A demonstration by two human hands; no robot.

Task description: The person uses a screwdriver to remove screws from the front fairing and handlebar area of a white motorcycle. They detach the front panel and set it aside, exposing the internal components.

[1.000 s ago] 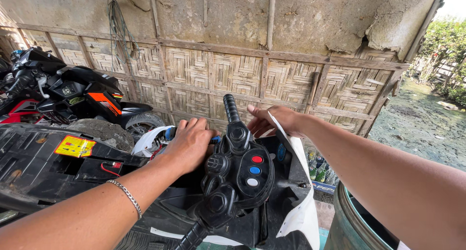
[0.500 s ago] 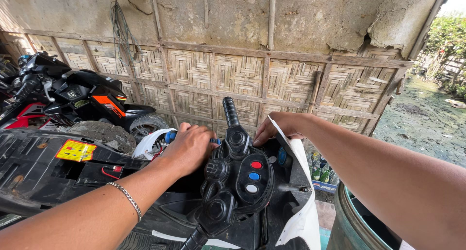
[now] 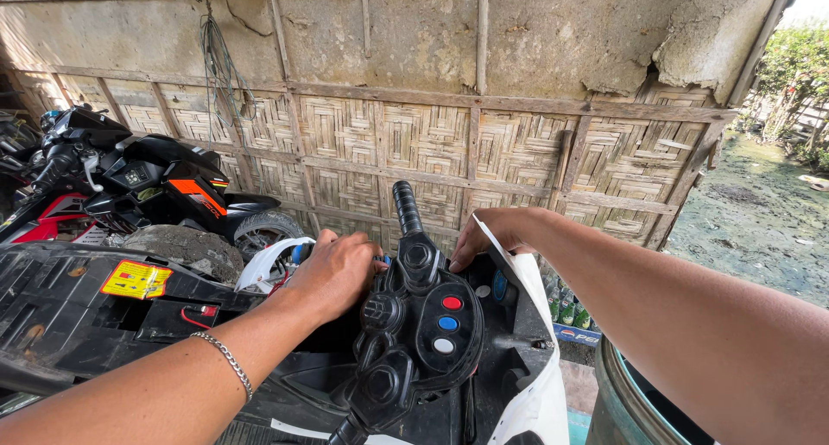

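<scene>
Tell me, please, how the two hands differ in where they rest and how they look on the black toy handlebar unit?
The left hand lies knuckles-up left of the handlebar unit, its fingertips hidden behind it; the right hand reaches in from the right, its fingers curled down by the white panel edge. The left wrist wears a silver chain bracelet; the right arm is bare. Both are bare hands, close to the unit's top.
</scene>
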